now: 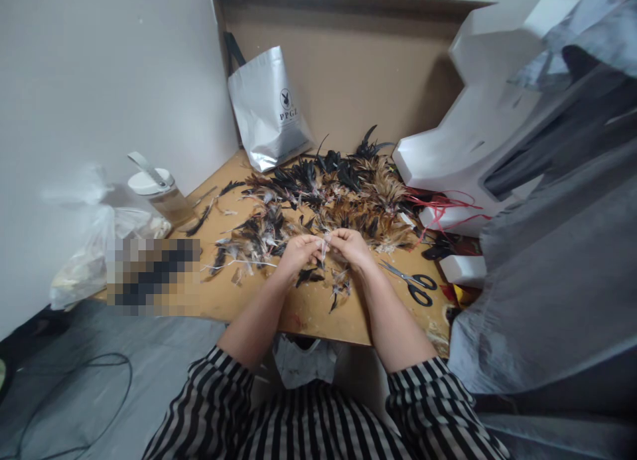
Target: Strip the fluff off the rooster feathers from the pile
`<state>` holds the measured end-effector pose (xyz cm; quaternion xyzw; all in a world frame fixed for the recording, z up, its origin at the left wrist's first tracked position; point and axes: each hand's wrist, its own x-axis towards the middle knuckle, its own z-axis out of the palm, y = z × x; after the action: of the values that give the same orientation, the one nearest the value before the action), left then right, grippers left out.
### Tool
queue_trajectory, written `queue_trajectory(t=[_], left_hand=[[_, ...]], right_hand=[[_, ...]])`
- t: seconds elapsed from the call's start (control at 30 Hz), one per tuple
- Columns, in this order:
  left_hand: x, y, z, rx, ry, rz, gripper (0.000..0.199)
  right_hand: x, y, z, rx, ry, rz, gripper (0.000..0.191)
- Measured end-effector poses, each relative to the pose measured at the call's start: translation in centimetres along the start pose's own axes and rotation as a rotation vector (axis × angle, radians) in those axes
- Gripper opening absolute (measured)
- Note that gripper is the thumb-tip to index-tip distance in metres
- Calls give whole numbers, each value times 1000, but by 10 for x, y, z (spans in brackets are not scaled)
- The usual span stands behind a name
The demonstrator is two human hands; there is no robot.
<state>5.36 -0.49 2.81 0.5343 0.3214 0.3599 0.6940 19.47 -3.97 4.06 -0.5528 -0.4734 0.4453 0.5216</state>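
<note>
My left hand [300,254] and my right hand [350,246] meet over the table, their fingers pinched around a small pale feather piece [324,249]. Its exact shape is too small to tell. Behind my hands, brown and black feathers [383,188] spread in heaps across the wooden table [308,310]. A dark feather [309,277] lies just below my left hand, and a small feather tuft [340,287] is below my right. Black-handled scissors [421,289] rest to the right of my right forearm.
At the back stands a silver bag [271,111]. A lidded container [162,194] and a plastic bag [84,261] are on the left. Red string [440,211], white foam pieces [462,270] and grey cloth [542,247] crowd the right side.
</note>
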Motion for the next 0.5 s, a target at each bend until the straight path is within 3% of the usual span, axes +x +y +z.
queue_trajectory(t=[0.27,0.5], left_hand=[[2,-4,-1,104,39,56,22],[1,-2,-2,82,-5,59,24]], right_hand=[[-2,-3,1,-25,-5,-3,27],[-2,-3,0,-42,-18,2,33]])
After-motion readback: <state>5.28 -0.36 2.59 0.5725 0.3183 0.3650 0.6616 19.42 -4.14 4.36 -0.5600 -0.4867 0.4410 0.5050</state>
